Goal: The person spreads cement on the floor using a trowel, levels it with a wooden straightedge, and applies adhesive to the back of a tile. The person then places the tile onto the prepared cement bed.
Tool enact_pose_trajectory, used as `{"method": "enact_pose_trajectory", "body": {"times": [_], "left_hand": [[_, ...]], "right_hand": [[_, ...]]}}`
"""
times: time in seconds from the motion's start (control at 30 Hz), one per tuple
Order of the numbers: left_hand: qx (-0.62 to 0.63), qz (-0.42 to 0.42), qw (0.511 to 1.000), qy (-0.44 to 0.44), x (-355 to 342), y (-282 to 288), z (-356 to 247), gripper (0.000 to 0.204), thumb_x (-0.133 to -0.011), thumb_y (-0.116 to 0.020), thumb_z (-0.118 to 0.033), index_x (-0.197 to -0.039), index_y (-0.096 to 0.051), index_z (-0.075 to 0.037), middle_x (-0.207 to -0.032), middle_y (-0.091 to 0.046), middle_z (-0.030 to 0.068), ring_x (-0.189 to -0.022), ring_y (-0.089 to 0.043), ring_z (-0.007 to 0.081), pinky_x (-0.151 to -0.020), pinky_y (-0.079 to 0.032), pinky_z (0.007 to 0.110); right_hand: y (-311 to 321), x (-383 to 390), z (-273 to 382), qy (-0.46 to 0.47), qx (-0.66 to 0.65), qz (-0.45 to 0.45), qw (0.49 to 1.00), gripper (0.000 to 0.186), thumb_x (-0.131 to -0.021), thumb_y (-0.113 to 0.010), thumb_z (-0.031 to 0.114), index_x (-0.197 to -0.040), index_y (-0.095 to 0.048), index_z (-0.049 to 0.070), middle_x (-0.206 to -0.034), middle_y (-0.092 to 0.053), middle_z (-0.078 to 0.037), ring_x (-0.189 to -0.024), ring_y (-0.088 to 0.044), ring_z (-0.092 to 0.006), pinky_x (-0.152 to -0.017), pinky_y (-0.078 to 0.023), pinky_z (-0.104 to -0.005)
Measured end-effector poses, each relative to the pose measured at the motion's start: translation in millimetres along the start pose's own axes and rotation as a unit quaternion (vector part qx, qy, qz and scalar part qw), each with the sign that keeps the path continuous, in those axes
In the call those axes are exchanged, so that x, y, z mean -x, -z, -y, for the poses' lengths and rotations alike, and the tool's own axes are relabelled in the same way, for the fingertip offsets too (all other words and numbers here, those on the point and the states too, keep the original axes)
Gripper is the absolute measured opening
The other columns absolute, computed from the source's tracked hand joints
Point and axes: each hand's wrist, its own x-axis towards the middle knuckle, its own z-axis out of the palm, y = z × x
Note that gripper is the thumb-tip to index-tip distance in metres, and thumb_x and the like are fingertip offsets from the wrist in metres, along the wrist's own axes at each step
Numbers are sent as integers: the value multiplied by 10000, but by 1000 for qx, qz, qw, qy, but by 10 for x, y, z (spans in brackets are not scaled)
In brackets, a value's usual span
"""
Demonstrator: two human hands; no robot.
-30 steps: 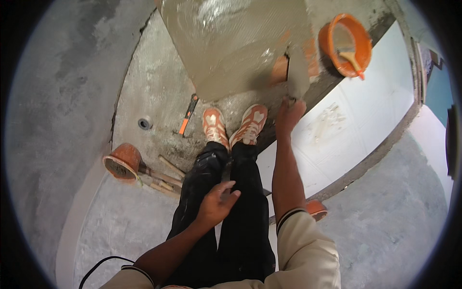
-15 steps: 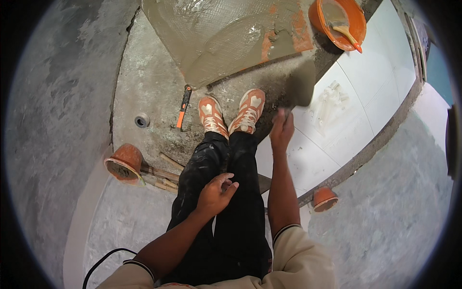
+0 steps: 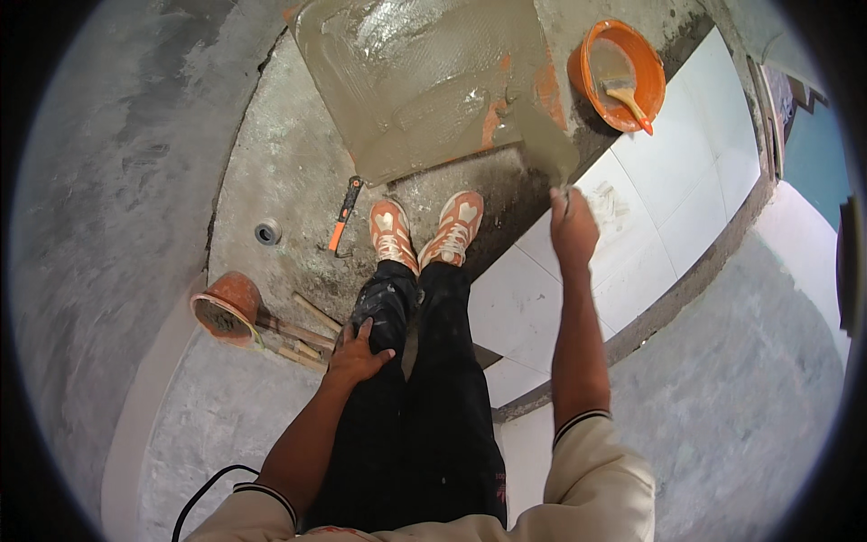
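Note:
My right hand (image 3: 574, 228) is closed round the handle of a trowel (image 3: 545, 144). The wide blade, grey with mortar, reaches the near right edge of a large tile (image 3: 397, 108) on the floor. Wet grey mortar with ridges covers most of that tile's upper face, while orange patches show along its right side. Whether the blade presses on the mortar or hovers just above it, I cannot tell. My left hand (image 3: 359, 356) rests on my left leg near the knee, fingers spread, holding nothing.
An orange bucket (image 3: 653, 77) with a brush (image 3: 629, 104) stands right of the coated tile. White floor tiles (image 3: 646, 199) run along the right. Left of my shoes are a hammer (image 3: 344, 215), a pipe opening (image 3: 267, 232), a mortar bucket (image 3: 237, 294) and wooden strips (image 3: 315, 313).
My right hand has moved right and slightly down, with the trowel blade now at the coated tile. My left hand has lowered onto my leg. The view has shifted a little.

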Motion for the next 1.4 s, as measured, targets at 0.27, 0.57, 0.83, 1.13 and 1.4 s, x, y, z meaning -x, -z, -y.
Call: {"method": "enact_pose_trajectory", "body": {"times": [0.27, 0.57, 0.83, 1.13, 1.4], "left_hand": [[-9, 40, 999, 34, -17, 87, -318, 1098, -902, -718, -662, -1726, -122, -245, -1710, -247, 297, -1499, -426, 494, -1209, -411, 528], [-3, 28, 999, 40, -1, 34, -419, 1074, -916, -707, -655, -1726, -138, -240, -1688, -290, 294, -1467, -464, 498, -1180, -441, 548], [-37, 41, 997, 47, -53, 59, -498, 1128, -896, -700, -708, -1729, -90, -254, -1712, -229, 307, -1493, -445, 474, -1201, -423, 520], [14, 30, 998, 54, -7, -62, -412, 1127, -891, -704, -714, -1727, -111, -245, -1710, -227, 320, -1511, -412, 487, -1218, -397, 517], [21, 19, 999, 42, 45, -33, -405, 1044, -941, -700, -628, -1722, -154, -203, -1685, -278, 328, -1455, -465, 527, -1187, -441, 543]], "right_hand": [[1, -268, -387, -52, -72, 68, 994, 430, -1096, -535, 428, -1135, -678, 25, -1009, -711, -316, -994, -666, -545, -843, -519, -573], [87, 571, -144, -275, -314, 106, 903, 382, -1124, -519, 387, -1150, -663, 34, -755, -641, -100, -631, -640, -223, -597, -519, -377], [-964, 420, 789, 55, -89, -28, 994, 326, -1095, -557, 348, -1190, -612, 41, -841, -666, -171, -732, -692, -375, -668, -577, -431], [-287, -221, 1334, -264, -436, 167, 844, 366, -1105, -522, 359, -1081, -624, 8, -874, -681, -216, -908, -702, -483, -813, -568, -532], [-330, 641, 1485, 1, -70, 214, 974, 284, -1075, -554, 275, -1131, -617, 3, -1105, -671, -263, -1063, -667, -475, -858, -546, -542]]}}
